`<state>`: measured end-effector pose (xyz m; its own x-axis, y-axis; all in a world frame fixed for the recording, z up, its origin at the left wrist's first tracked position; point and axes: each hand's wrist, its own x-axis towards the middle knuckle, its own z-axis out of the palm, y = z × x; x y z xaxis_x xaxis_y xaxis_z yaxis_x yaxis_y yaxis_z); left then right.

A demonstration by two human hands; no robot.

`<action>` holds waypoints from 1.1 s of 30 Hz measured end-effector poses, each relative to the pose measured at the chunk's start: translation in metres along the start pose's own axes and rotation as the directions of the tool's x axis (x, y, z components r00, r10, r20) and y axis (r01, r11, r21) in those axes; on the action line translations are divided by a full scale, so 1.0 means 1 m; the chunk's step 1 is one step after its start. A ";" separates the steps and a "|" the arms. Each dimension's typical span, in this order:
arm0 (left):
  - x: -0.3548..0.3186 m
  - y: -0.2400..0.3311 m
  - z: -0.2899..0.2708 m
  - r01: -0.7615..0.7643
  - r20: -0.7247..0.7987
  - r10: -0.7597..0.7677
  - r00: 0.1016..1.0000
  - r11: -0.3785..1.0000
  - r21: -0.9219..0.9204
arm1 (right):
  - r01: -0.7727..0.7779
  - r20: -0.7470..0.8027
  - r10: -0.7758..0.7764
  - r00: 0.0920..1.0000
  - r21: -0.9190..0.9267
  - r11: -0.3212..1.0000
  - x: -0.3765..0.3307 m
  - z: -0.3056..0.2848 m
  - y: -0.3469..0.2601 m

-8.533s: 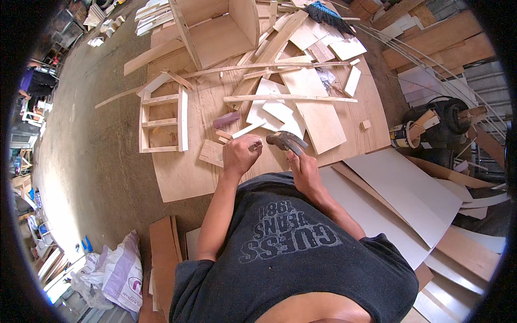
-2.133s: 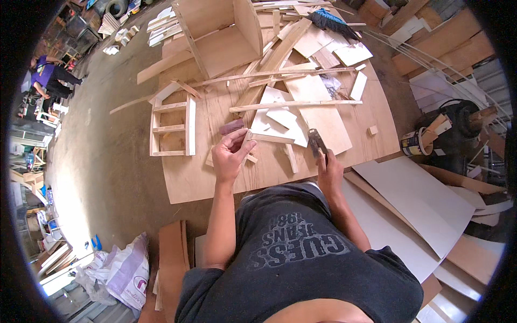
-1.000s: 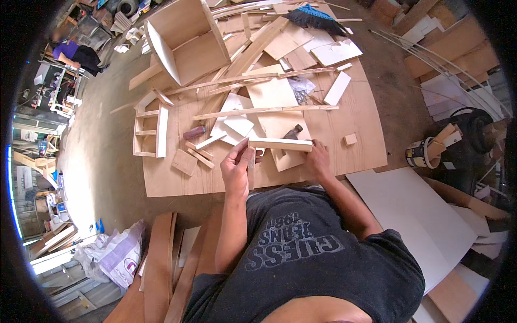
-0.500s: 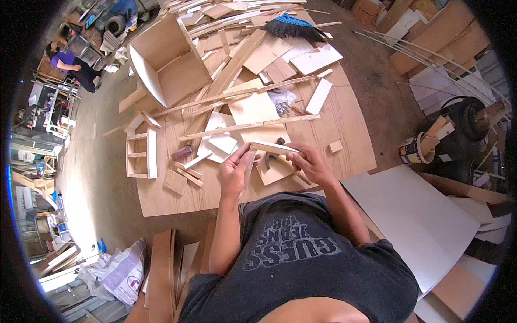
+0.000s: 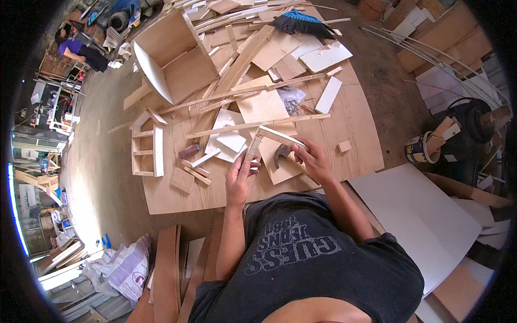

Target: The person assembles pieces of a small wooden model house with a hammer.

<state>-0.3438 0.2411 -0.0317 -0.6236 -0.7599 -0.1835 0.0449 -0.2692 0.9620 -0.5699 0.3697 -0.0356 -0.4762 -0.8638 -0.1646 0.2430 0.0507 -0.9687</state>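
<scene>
Head view. Worktop point(image 5: 355, 113) spans the middle ground, its far half crowded with offcuts. Pale sheet point(image 5: 414, 215) lies near right, just beside it. Open wooden box point(image 5: 188, 67) sits at the far left of the worktop, tilted in this view. Long thin strip point(image 5: 261, 125) runs left to right across the scraps. Ladder-like frame point(image 5: 159, 151), with short rungs, lies at the left edge. Blue-topped brush point(image 5: 301, 22), dark bristles, on the far side among boards.

Pair of wooden strips point(image 5: 280, 135) is held up over the near middle of the worktop, the two meeting at an angle at their far ends; whether fastened, cannot tell. Left hand point(image 5: 238, 180): fingers closed round the near end of the left strip. Right hand point(image 5: 315, 161): fingers pinching the right end of the other.

Hammer point(image 5: 280, 154) rests on a board between the hands, partly hidden by the right. Purple-brown cylinder point(image 5: 189, 151) lies left of the hands. Small wooden block point(image 5: 344, 146) sits right, well apart from the scraps.
</scene>
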 end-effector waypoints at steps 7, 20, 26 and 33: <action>-0.011 0.008 -0.034 -0.043 -0.124 0.010 0.992 0.964 -0.264 | -0.060 0.004 0.060 0.998 0.118 0.991 -0.004 0.035 -0.004; -0.026 -0.018 -0.167 0.096 -0.237 -0.049 0.970 0.977 0.189 | 0.052 0.036 -0.037 0.999 -0.753 0.656 -0.005 0.136 0.026; -0.042 -0.043 -0.217 0.175 -0.291 -0.022 0.957 0.841 0.512 | 0.001 0.030 0.036 0.999 -0.779 0.627 -0.004 0.188 0.069; -0.057 -0.045 -0.273 0.304 -0.414 -0.005 0.910 0.688 0.659 | 0.044 0.087 0.052 0.995 -0.834 0.550 0.014 0.236 0.143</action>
<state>-0.0971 0.1350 -0.1197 -0.2443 -0.9354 -0.2556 -0.6733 -0.0261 0.7389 -0.3418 0.2467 -0.1327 -0.3873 -0.9004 -0.1981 -0.5922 0.4076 -0.6951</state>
